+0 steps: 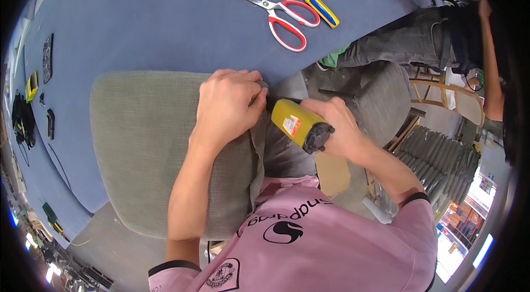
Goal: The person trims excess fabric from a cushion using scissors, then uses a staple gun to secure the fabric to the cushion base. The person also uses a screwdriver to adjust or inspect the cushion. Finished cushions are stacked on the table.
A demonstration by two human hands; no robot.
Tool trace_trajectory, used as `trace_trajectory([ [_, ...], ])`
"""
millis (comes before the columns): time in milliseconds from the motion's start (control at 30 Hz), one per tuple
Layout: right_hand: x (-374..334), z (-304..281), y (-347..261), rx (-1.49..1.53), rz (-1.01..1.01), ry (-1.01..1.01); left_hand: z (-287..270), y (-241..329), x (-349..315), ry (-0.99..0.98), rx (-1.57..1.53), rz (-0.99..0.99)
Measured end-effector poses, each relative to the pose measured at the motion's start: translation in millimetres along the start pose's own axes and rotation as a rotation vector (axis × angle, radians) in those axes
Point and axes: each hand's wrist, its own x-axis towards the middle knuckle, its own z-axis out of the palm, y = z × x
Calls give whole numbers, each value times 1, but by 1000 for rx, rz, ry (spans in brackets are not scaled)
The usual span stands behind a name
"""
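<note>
A seat cushion covered in grey-green fabric stands at the table's near edge, against my body. My left hand lies over its right far corner, fingers curled and closed on the fabric cover there. Along the cushion's right side the cover's loose edge hangs in folds. My right hand is closed around a yellow and black staple gun. The gun's black front end points at the corner beside my left fingertips; whether it touches the fabric I cannot tell.
On the blue table lie red-and-white-handled scissors and a yellow-and-blue screwdriver. At the far left are a dark phone-like slab and small tools. Another person's legs, a wooden chair and stacked grey pieces are at right.
</note>
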Motion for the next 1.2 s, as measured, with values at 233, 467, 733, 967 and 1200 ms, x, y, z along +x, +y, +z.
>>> trace_trajectory([
  [233, 4, -8, 8, -9, -103, 144, -15, 12, -9, -156, 97, -108],
  [467, 54, -112, 15, -178, -81, 463, -129, 7, -198, 387, 422, -363],
  [733, 127, -114, 92, -762, -485, 786, -27, 36, -475, 907, 463, -1062],
  [967, 101, 47, -34, -137, -415, -20, 62, 34, -460, 977, 186, -758],
  [1200, 98, -20, -44, 767, -561, -284, -55, 68, -412, 1054, 117, -635],
])
